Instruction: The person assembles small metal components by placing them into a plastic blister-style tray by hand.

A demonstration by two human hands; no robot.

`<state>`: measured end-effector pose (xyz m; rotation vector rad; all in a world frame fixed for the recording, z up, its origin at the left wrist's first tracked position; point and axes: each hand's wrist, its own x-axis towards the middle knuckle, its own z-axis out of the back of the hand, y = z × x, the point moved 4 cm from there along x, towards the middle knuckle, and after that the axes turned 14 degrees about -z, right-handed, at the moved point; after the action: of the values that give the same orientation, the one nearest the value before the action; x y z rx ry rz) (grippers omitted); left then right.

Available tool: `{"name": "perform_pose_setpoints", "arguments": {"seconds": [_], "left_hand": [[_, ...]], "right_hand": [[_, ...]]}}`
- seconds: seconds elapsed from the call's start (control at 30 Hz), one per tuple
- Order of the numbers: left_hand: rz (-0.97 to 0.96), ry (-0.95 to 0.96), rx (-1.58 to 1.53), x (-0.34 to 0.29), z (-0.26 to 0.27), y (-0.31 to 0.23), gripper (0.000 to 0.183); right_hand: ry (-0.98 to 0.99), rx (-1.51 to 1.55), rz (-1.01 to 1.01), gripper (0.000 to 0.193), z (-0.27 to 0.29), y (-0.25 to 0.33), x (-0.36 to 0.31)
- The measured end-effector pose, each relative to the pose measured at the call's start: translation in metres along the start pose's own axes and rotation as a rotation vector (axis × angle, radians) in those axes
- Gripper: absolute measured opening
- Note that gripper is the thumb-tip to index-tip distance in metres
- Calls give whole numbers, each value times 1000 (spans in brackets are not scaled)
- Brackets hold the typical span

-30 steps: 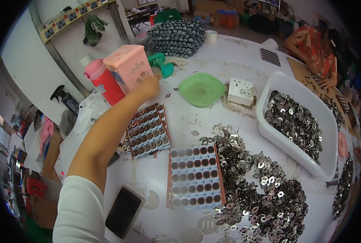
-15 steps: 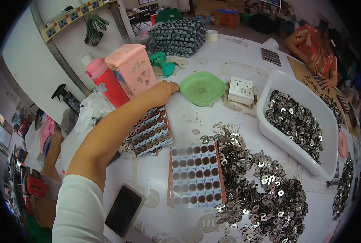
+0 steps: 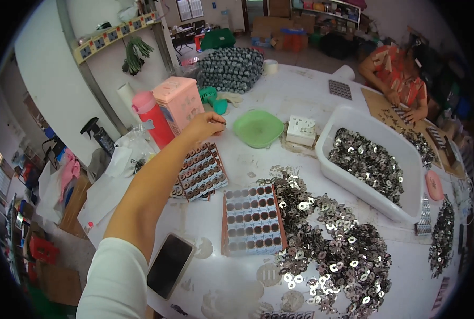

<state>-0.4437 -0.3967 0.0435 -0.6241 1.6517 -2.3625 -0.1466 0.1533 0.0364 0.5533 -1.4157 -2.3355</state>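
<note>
My left arm in a white sleeve reaches across the table from the lower left. The fingers of my left hand [image 3: 207, 126] are pinched together; what they hold, if anything, is too small to make out. Just right of the fingertips, with a small gap, stands a shallow green dish [image 3: 258, 128]. Below my wrist lie stacked boards with rows of brown ring-shaped parts [image 3: 201, 171]. Nearer me is a tray of round dark cavities in a light-blue face [image 3: 253, 219]. Loose shiny metal plates [image 3: 348, 239] are heaped along its right side. My right hand is not in view.
A white tub [image 3: 324, 165] of metal plates stands at the right. A red bottle [image 3: 154, 119], a pink box [image 3: 179, 101] and a green hand-held device [image 3: 213, 100] stand behind my hand. Near my forearm lies a phone [image 3: 170, 266]. Another person [image 3: 399, 80] works at the far right.
My left hand has drawn back slightly from the green dish's rim, and its fingers now show pinched. The whole view has shifted a little.
</note>
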Motion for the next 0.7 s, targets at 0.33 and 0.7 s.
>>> {"name": "perform_pose_setpoints", "arguments": {"seconds": [0.33,0.7], "left_hand": [[187,-204,-1584,-216,-86,-84,15],[289,-425,-1595,-353,-112,-70,21]], "right_hand": [[44,-59,-164,14,-12,-22,-7],[64,-194,141,20,17,40,-13]]}}
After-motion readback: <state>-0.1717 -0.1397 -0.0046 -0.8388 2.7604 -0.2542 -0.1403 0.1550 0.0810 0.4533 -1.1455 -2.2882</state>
